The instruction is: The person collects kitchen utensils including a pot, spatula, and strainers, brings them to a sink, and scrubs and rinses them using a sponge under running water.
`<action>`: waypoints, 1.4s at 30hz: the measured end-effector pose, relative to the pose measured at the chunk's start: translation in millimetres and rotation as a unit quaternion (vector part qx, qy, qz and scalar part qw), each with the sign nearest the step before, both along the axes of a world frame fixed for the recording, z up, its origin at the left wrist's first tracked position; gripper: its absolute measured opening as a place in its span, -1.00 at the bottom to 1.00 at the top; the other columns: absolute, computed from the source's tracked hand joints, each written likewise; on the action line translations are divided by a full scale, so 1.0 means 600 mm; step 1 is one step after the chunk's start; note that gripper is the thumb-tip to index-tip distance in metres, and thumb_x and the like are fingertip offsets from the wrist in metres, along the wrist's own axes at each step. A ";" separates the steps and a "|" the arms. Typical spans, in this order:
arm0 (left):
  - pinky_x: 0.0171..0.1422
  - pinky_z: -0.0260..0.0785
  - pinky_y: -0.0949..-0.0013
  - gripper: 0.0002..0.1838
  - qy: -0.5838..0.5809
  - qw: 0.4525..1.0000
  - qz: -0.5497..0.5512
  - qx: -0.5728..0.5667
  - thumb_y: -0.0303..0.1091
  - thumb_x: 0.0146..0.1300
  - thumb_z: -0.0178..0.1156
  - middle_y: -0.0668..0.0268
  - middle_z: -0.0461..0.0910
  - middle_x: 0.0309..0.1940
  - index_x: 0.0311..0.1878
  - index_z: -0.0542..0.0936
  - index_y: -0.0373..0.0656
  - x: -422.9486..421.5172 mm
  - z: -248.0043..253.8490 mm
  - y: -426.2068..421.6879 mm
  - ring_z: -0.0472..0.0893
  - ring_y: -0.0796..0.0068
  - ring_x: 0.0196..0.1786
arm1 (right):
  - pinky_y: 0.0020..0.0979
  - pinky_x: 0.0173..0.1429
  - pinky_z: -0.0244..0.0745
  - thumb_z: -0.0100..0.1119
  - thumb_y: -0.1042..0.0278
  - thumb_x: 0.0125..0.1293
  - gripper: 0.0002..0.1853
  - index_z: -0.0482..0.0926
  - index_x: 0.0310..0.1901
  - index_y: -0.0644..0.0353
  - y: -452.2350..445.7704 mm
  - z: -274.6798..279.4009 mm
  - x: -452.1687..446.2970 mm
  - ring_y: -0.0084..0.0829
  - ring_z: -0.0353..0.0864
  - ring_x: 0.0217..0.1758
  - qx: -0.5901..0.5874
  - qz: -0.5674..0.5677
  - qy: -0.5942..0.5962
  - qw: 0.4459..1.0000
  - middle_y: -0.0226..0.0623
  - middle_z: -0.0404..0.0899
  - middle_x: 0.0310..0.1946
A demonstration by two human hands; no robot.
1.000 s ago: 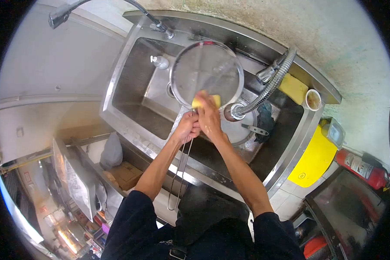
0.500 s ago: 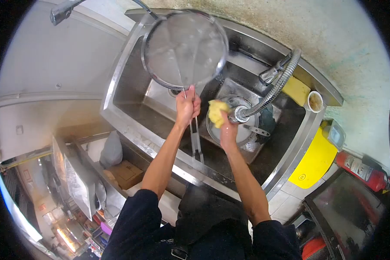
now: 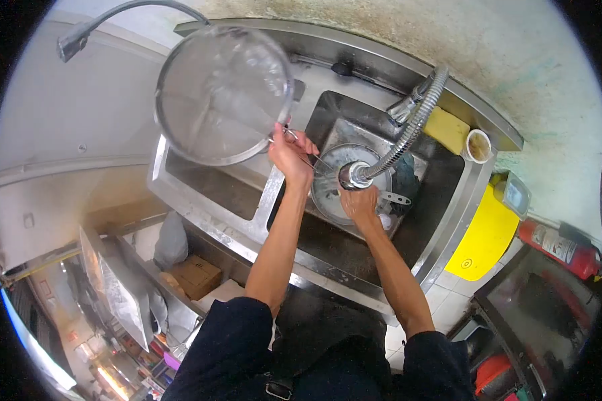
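My left hand (image 3: 293, 154) is closed round the wire handle of a large round mesh strainer (image 3: 214, 107). The strainer is raised over the left basin and the divider, its wet mesh blurred in places. Its handle runs right, towards the tap's spray head (image 3: 354, 175). Just below that spray head is my right hand (image 3: 361, 206), fingers curled and partly hidden; the yellow sponge seen in it before is out of sight. Beneath it, a round metal pan (image 3: 328, 204) with whitish water sits in the right basin, a slotted metal handle (image 3: 396, 198) at its right side.
A coiled metal hose (image 3: 418, 123) arches over the right basin (image 3: 441, 220). On the sink's right ledge are a yellow sponge block (image 3: 447, 130) and a small white cup (image 3: 477, 146). Dark cloth (image 3: 404, 184) lies beside the pan. A fire extinguisher (image 3: 562, 250) stands at right.
The strainer has swung left, with its handle now pointing right instead of towards me. My right hand has moved lower under the spray head, and the crumpled yellow sponge in it has gone from view.
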State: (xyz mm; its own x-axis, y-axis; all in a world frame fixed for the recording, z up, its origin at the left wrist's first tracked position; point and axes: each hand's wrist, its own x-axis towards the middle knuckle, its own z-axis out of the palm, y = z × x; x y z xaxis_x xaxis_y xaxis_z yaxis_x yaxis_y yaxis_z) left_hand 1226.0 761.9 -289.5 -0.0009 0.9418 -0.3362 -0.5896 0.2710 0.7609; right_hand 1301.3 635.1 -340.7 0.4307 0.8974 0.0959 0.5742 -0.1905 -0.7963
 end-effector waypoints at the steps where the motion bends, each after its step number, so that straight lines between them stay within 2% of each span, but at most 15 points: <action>1: -0.66 -0.14 0.48 -0.46 -0.068 0.996 -0.003 -0.051 0.15 0.33 -0.13 0.49 0.02 -0.79 -0.60 0.33 -0.08 0.003 0.003 0.000 0.02 0.60 -0.74 | -0.15 -0.38 0.35 0.04 0.10 0.28 -0.64 0.52 -0.50 0.23 0.016 0.004 0.007 -0.02 0.50 -0.50 -0.065 -0.001 -0.007 0.998 -0.15 0.51 -0.63; 4: -0.61 -0.28 0.46 -0.41 -0.090 0.995 -0.003 -0.049 0.20 0.31 -0.14 0.52 -0.10 -0.80 -0.72 0.14 0.03 -0.005 -0.001 -0.006 -0.11 0.60 -0.72 | -0.13 -0.38 0.32 0.08 -0.03 0.22 -0.57 0.44 -0.58 0.18 0.049 0.012 0.009 -0.08 0.47 -0.50 -0.158 -0.037 0.126 0.979 -0.19 0.51 -0.60; 6: -0.62 -0.29 0.44 -0.39 -0.082 0.996 0.002 -0.042 0.27 0.27 -0.13 0.52 -0.13 -0.79 -0.69 0.04 0.04 -0.021 -0.006 0.007 -0.13 0.61 -0.71 | -0.19 -0.41 0.38 0.19 0.01 0.15 -0.67 0.57 -0.42 0.14 0.056 -0.003 0.009 -0.15 0.51 -0.54 0.020 0.003 -0.092 0.996 -0.18 0.50 -0.62; 8: -0.62 -0.29 0.45 -0.40 -0.089 0.994 0.056 -0.012 0.27 0.27 -0.14 0.53 -0.13 -0.78 -0.69 0.06 0.03 -0.036 -0.005 0.019 -0.14 0.61 -0.72 | -0.20 -0.27 0.37 0.20 0.07 0.15 -0.72 0.58 -0.39 0.14 0.034 -0.002 0.036 -0.19 0.52 -0.37 -0.034 -0.021 0.004 0.999 -0.23 0.52 -0.50; 12: -0.63 -0.27 0.46 -0.39 -0.092 0.990 0.103 -0.023 0.31 0.25 -0.16 0.52 -0.09 -0.80 -0.68 0.07 0.02 -0.029 -0.005 0.007 -0.13 0.61 -0.73 | -0.19 -0.06 0.24 0.15 0.20 0.08 -0.75 0.57 -0.26 0.15 0.031 -0.036 0.019 -0.17 0.41 -0.15 0.080 -0.043 -0.066 0.994 -0.31 0.48 -0.30; 13: -0.64 -0.26 0.46 -0.38 -0.102 0.988 0.104 -0.043 0.33 0.22 -0.13 0.51 -0.08 -0.81 -0.68 0.09 0.02 -0.015 -0.016 -0.003 -0.12 0.61 -0.73 | -0.18 -0.10 0.26 0.14 0.21 0.08 -0.74 0.56 -0.22 0.14 0.049 -0.018 -0.024 -0.16 0.41 -0.18 0.178 -0.096 0.031 0.979 -0.31 0.48 -0.32; 16: -0.64 -0.26 0.46 -0.38 -0.113 0.988 0.085 -0.058 0.34 0.19 -0.09 0.51 -0.07 -0.80 -0.68 0.13 0.02 -0.022 -0.028 -0.010 -0.11 0.61 -0.73 | -0.16 -0.21 0.31 0.21 0.38 -0.01 -0.65 0.52 -0.11 0.15 0.058 0.034 -0.035 -0.16 0.43 -0.26 0.172 -0.008 -0.132 0.976 -0.24 0.45 -0.30; 18: -0.64 -0.28 0.48 -0.39 -0.085 0.987 0.122 -0.063 0.35 0.20 -0.12 0.51 -0.06 -0.79 -0.66 0.16 0.01 -0.053 -0.018 0.000 -0.11 0.62 -0.73 | -0.15 -0.19 0.27 0.19 0.37 0.00 -0.67 0.51 -0.14 0.21 0.029 -0.063 -0.038 -0.17 0.40 -0.25 0.140 -0.100 0.116 0.978 -0.22 0.44 -0.31; 20: -0.64 -0.30 0.48 -0.38 -0.085 0.983 0.159 -0.041 0.34 0.22 -0.16 0.52 -0.08 -0.78 -0.66 0.15 0.00 -0.081 -0.013 0.015 -0.13 0.62 -0.72 | -0.15 -0.15 0.22 0.16 0.39 0.04 -0.75 0.50 -0.21 0.25 -0.012 -0.068 0.051 -0.15 0.37 -0.25 0.114 -0.059 -0.152 0.980 -0.21 0.42 -0.34; 23: -0.63 -0.30 0.45 -0.38 -0.082 0.988 0.126 -0.029 0.32 0.27 -0.27 0.51 -0.15 -0.78 -0.68 0.07 0.00 -0.082 -0.016 0.003 -0.16 0.58 -0.72 | -0.15 -0.12 0.19 0.13 0.41 0.06 -0.83 0.49 -0.28 0.23 -0.029 -0.074 0.078 -0.14 0.35 -0.25 0.036 -0.135 -0.214 0.967 -0.21 0.42 -0.35; 27: -0.63 -0.31 0.46 -0.36 -0.100 0.986 0.106 -0.083 0.35 0.26 -0.30 0.51 -0.15 -0.79 -0.69 0.08 0.01 -0.038 -0.026 -0.031 -0.17 0.58 -0.72 | -0.20 -0.15 0.26 0.07 0.33 0.08 -0.84 0.45 -0.35 0.22 0.014 0.003 0.010 -0.17 0.41 -0.29 0.076 -0.107 -0.107 0.986 -0.18 0.43 -0.44; 32: -0.63 -0.29 0.47 -0.37 -0.070 0.990 0.110 -0.048 0.34 0.25 -0.22 0.49 -0.11 -0.78 -0.68 0.09 0.01 -0.033 -0.002 -0.062 -0.16 0.59 -0.71 | -0.16 -0.38 0.46 -0.07 0.24 0.24 -0.72 0.51 -0.53 0.16 -0.016 -0.056 0.089 -0.15 0.53 -0.58 0.055 0.009 -0.148 0.987 -0.21 0.50 -0.64; 34: -0.64 -0.31 0.46 -0.37 -0.050 0.995 0.082 -0.020 0.32 0.27 -0.24 0.50 -0.14 -0.80 -0.70 0.06 0.02 -0.048 0.015 -0.052 -0.16 0.59 -0.72 | -0.10 -0.41 0.49 -0.18 0.17 0.33 -0.57 0.52 -0.61 0.18 -0.051 -0.090 0.136 -0.07 0.56 -0.60 -0.073 -0.040 -0.062 0.995 -0.09 0.55 -0.61; 36: -0.64 -0.34 0.47 -0.36 -0.047 0.996 0.073 -0.018 0.33 0.27 -0.26 0.50 -0.16 -0.81 -0.71 0.02 0.03 -0.035 0.006 -0.059 -0.16 0.60 -0.73 | -0.07 -0.40 0.50 -0.23 0.14 0.36 -0.52 0.55 -0.58 0.23 -0.068 -0.087 0.155 0.01 0.55 -0.61 -0.069 -0.029 -0.069 0.995 -0.01 0.55 -0.63; 42: -0.66 -0.32 0.47 -0.40 0.027 0.998 0.060 0.026 0.27 0.33 -0.31 0.53 -0.16 -0.80 -0.70 -0.03 0.08 -0.041 -0.009 -0.064 -0.17 0.61 -0.72 | -0.05 -0.42 0.39 -0.25 0.02 0.38 -0.42 0.57 -0.54 0.34 -0.139 -0.016 0.280 0.04 0.54 -0.55 -0.055 -0.369 -0.052 0.926 0.16 0.51 -0.57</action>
